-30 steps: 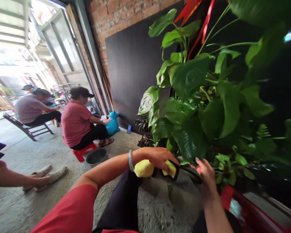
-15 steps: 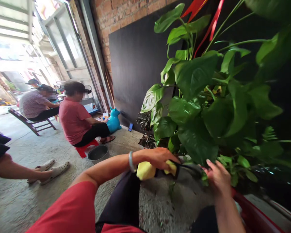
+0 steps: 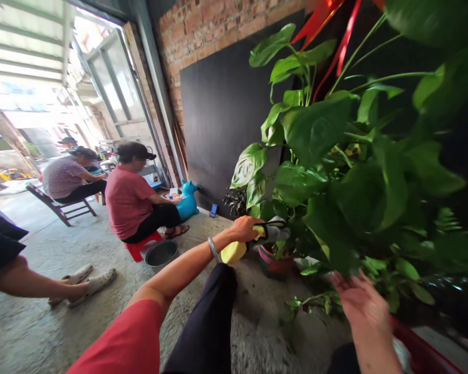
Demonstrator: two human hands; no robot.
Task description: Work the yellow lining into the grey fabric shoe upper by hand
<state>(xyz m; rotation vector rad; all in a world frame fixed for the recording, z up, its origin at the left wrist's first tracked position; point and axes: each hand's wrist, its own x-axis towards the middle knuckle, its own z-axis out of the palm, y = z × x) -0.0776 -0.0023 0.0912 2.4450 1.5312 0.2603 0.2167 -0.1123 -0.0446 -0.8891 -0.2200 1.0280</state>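
My left hand point(image 3: 247, 228), a pale bangle on its wrist, is closed around a yellow and grey cloth point(image 3: 276, 232) with dark edging. A yellow part point(image 3: 234, 253) of it hangs below the hand, and the grey end reaches the foliage. My right hand point(image 3: 362, 298) has its palm turned up and its fingers stretched out, just below a large green leaf point(image 3: 329, 234). Whether the fingertips touch that leaf I cannot tell. The tall broad-leaved plant point(image 3: 315, 124) fills the right side. A pot point(image 3: 275, 262) shows beneath the cloth.
A person in a pink shirt point(image 3: 130, 202) sits on a red stool point(image 3: 136, 250) beside a dark bucket point(image 3: 161, 254). Another person's legs point(image 3: 27, 270) reach in at left. A blue animal figure point(image 3: 187, 202) and a phone point(image 3: 213, 210) are near the black board point(image 3: 230, 114).
My left hand has moved up and away from my right hand with the cloth, uncovering the pot. My right hand has shifted slightly down and right, its fingers now stretched out.
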